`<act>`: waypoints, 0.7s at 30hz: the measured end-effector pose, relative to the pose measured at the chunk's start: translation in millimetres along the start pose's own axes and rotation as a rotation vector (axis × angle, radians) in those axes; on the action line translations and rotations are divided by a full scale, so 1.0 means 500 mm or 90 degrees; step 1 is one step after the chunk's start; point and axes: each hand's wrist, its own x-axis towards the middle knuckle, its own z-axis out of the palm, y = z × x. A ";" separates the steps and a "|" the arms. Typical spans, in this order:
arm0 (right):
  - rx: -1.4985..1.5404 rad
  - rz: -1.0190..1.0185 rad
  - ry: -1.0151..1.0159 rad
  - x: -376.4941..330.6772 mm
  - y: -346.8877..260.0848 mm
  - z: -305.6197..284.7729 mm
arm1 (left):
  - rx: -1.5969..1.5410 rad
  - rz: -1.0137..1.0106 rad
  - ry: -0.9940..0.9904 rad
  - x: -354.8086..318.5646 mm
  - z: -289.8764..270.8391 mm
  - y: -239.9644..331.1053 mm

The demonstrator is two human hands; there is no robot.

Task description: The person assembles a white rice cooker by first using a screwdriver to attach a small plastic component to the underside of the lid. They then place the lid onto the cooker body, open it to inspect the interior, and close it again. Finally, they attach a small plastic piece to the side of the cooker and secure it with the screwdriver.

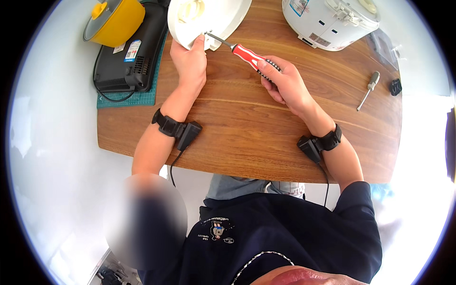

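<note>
Nearest, a person's two forearms, each with a black wrist strap (327, 141), reach over a wooden table (237, 137). The right hand (288, 83) is curled around the striped handle of a red screwdriver (246, 55), thumb laid along it, likely to guide its aim. The screwdriver slants above the table's middle, its long axis running from near right to far left; its tip points away and leftward, meeting a white plastic shell (223, 21). The left hand (190, 64) grips the shell's near edge, thumb beside the tip, apparently bracing it against the push; its other fingers are mostly hidden. Right of the hands lies a smaller screwdriver (374, 80). Farther off, a yellow pot (121, 26) rests on a black appliance (114, 71) at left, and a white rice cooker (323, 26) stands at right.
</note>
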 end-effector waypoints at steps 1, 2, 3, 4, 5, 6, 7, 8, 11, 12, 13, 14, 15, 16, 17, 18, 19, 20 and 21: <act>-0.007 -0.010 0.006 -0.002 0.000 0.001 | -0.020 -0.004 0.018 0.001 -0.001 -0.002; -0.014 -0.019 0.012 -0.004 0.000 0.002 | -0.035 -0.003 0.025 0.005 -0.003 -0.002; 0.017 -0.035 -0.001 -0.006 0.003 -0.003 | -0.050 -0.003 0.032 0.012 -0.008 -0.003; 0.045 -0.050 -0.014 -0.010 0.007 -0.013 | -0.066 -0.004 0.040 0.018 -0.013 -0.004; 0.074 -0.064 -0.027 -0.010 0.011 -0.018 | -0.116 -0.018 0.035 0.023 -0.020 -0.009; 0.128 -0.113 -0.035 -0.007 0.015 -0.016 | -0.166 -0.031 0.029 0.027 -0.027 -0.015; 0.183 -0.161 -0.044 -0.002 0.020 -0.014 | -0.215 -0.044 0.024 0.028 -0.027 -0.011; 0.239 -0.209 -0.053 0.002 0.025 -0.013 | -0.244 -0.083 0.014 0.026 -0.027 -0.006; 0.103 -0.218 -0.086 0.022 0.036 -0.042 | -0.303 -0.165 -0.013 0.015 -0.028 0.005; 0.118 -0.209 -0.071 0.026 0.041 -0.043 | -0.304 -0.168 -0.018 0.016 -0.028 0.004; 0.117 -0.215 -0.059 0.028 0.046 -0.045 | -0.304 -0.170 -0.023 0.014 -0.028 0.004; 0.115 -0.220 -0.046 0.030 0.050 -0.046 | -0.296 -0.177 -0.036 0.011 -0.028 0.006; 0.113 -0.225 -0.034 0.031 0.054 -0.047 | -0.288 -0.184 -0.048 0.006 -0.027 0.010; 0.094 -0.242 -0.012 0.033 0.056 -0.046 | -0.281 -0.190 -0.061 0.002 -0.024 0.014; 0.074 -0.259 0.011 0.034 0.058 -0.043 | -0.272 -0.195 -0.070 -0.003 -0.021 0.015; 0.055 -0.275 0.033 0.035 0.060 -0.042 | -0.264 -0.200 -0.080 -0.008 -0.017 0.015; 0.029 -0.304 0.060 0.035 0.060 -0.043 | -0.256 -0.204 -0.090 -0.012 -0.014 0.017; 0.002 -0.333 0.086 0.036 0.060 -0.045 | -0.256 -0.203 -0.115 -0.015 -0.012 0.019; -0.024 -0.362 0.113 0.036 0.059 -0.046 | -0.256 -0.201 -0.141 -0.019 -0.011 0.020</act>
